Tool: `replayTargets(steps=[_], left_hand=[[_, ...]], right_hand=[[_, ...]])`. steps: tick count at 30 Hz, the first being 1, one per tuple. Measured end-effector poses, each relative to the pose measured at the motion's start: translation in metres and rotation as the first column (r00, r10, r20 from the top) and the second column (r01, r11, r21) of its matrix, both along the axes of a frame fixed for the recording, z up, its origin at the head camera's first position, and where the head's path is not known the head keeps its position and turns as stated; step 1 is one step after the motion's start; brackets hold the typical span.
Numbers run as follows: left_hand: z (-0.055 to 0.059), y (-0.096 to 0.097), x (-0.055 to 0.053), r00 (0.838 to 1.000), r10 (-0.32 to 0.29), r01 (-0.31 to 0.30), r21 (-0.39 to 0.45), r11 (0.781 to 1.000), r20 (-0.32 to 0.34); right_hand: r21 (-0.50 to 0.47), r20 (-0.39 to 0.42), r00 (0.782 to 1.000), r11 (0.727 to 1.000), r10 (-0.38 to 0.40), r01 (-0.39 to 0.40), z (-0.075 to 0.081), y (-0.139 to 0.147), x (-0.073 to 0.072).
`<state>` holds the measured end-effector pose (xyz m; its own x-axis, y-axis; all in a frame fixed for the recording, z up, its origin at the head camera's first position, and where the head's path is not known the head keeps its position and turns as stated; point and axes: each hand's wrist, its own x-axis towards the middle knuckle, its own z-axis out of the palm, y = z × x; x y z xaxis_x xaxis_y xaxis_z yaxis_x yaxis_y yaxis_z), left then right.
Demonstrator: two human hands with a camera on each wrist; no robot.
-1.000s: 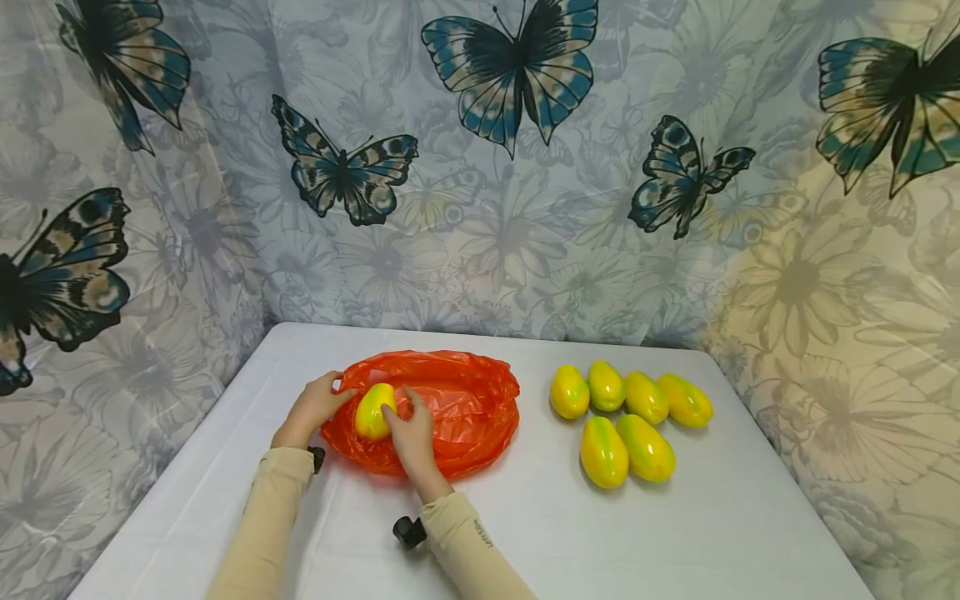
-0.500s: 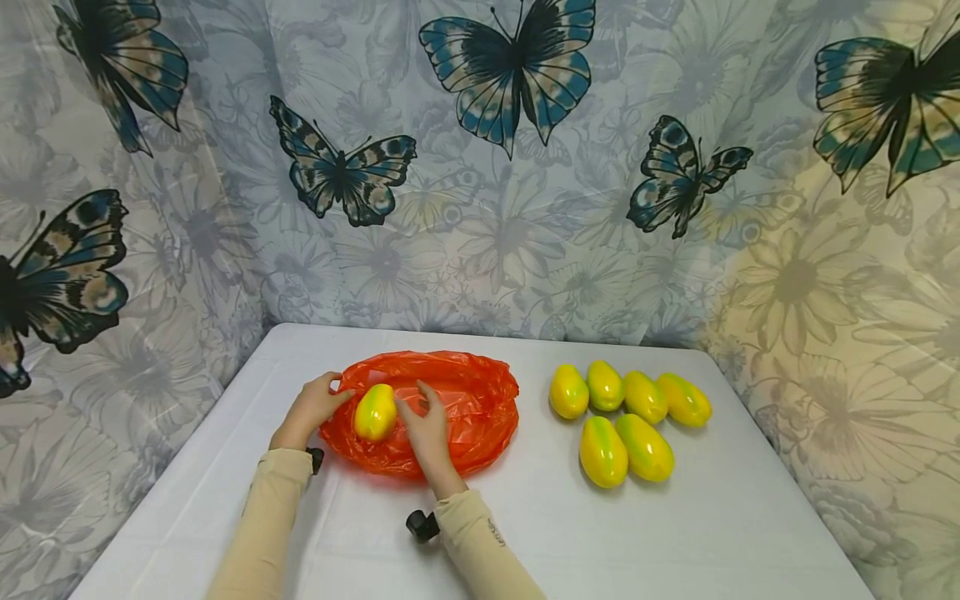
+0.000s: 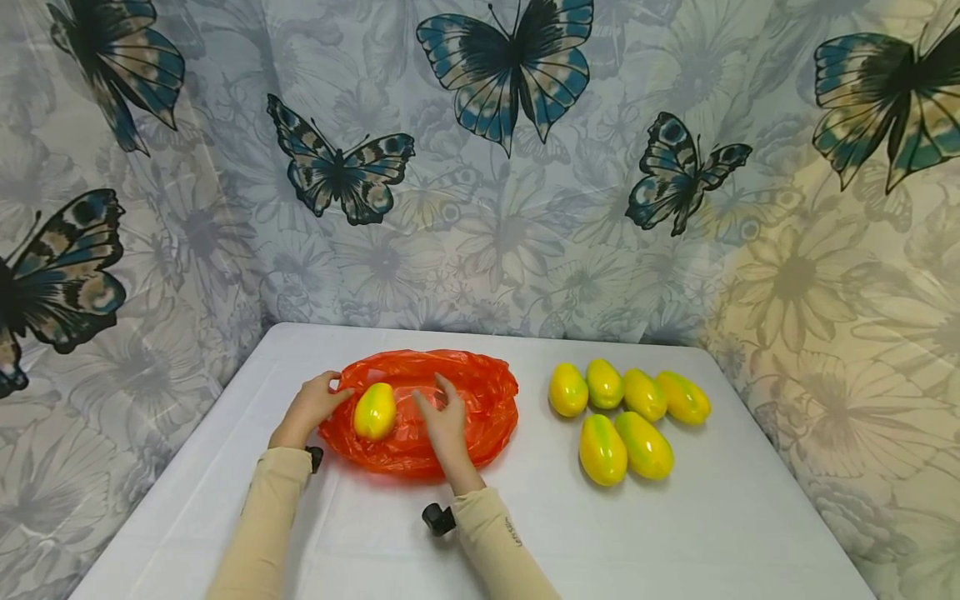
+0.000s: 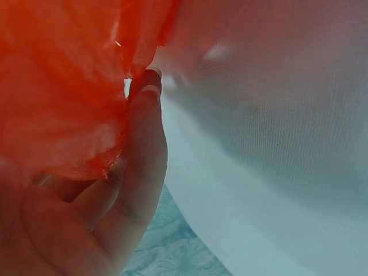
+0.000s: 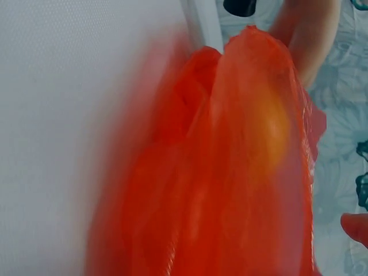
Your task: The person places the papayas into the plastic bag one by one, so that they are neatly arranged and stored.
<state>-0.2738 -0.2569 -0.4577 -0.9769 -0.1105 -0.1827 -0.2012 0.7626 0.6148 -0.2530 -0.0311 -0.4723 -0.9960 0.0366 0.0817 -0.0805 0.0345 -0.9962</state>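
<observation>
A red plastic bag [image 3: 480,417] lies spread with its mouth up on the left half of the table. One glossy yellow-green mango [image 3: 375,412] sits inside at the bag's left end; in the right wrist view it shows faintly through the plastic. At the left rim, my left hand [image 3: 310,410] holds the bag's edge between thumb and fingers, as the left wrist view [image 4: 129,172] confirms. My right hand [image 3: 447,421] is over the middle of the bag, to the right of the mango and apart from it, fingers spread and holding nothing.
Several more mangoes [image 3: 602,450] lie grouped to the right of the bag on the white table [image 3: 720,533]. Butterfly-patterned fabric [image 3: 517,250] hangs behind and on both sides. A black wrist camera [image 3: 438,519] sits at the right wrist.
My right hand has let go of the mango in the bag and moved away to the right. The left hand stays at the bag's rim.
</observation>
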Motion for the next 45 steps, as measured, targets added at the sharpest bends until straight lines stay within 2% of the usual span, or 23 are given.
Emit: replayTargets(steps=[10,25,31,45], left_hand=[[0.002,0.001,0.001,1.000,-0.002,0.002,0.001,1.000,0.008],[0.005,0.005,0.000,1.000,0.007,-0.007,0.015,1.000,0.027],[0.004,0.005,0.000,1.000,-0.003,0.003,-0.006,1.000,0.009],[0.004,0.005,0.001,1.000,0.002,-0.002,-0.001,1.000,0.019]], right_hand=[[0.014,-0.027,1.000,1.000,0.005,-0.005,0.006,0.023,-0.003],[0.011,-0.061,0.997,0.999,-0.049,0.050,0.011,0.055,-0.012],[0.013,-0.067,0.996,0.998,-0.063,0.064,0.016,0.063,-0.012],[0.037,-0.087,0.990,0.993,-0.108,0.111,0.022,0.087,-0.010]])
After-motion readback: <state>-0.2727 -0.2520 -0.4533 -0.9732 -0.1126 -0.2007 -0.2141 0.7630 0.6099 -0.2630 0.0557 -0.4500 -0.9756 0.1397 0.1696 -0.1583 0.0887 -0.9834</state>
